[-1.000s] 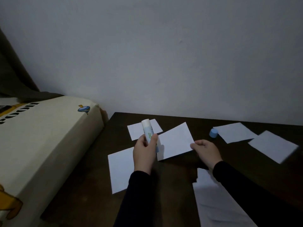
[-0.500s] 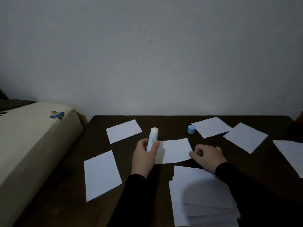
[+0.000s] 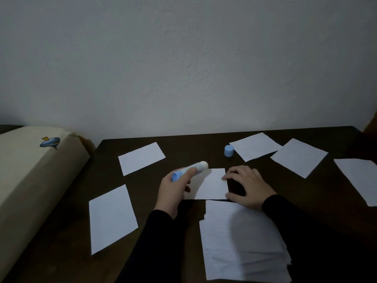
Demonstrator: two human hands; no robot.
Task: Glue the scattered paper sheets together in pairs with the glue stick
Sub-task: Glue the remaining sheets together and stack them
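Note:
My left hand [image 3: 173, 190] grips the uncapped glue stick [image 3: 191, 169], tilted with its white tip over the left part of a white sheet [image 3: 212, 185] lying mid-table. My right hand [image 3: 247, 185] rests on that sheet's right edge, fingertips and thumb touching the paper. The stick's blue cap [image 3: 228, 150] stands alone behind the sheet. Loose white sheets lie scattered: one at the back left [image 3: 140, 158], one at the front left [image 3: 111, 218], two at the back right [image 3: 255, 146] [image 3: 298, 157], and one at the far right edge [image 3: 361, 178].
A stack of white sheets [image 3: 242, 244] lies at the front under my right forearm. The dark wooden table [image 3: 193, 148] meets a pale wall at the back. A cream cushioned surface [image 3: 30, 170] with a small printed figure borders the table's left side.
The sheet has been laid flat on the table. My left hand tipped the glue stick from upright down toward the sheet. My right hand spread over the sheet's right edge.

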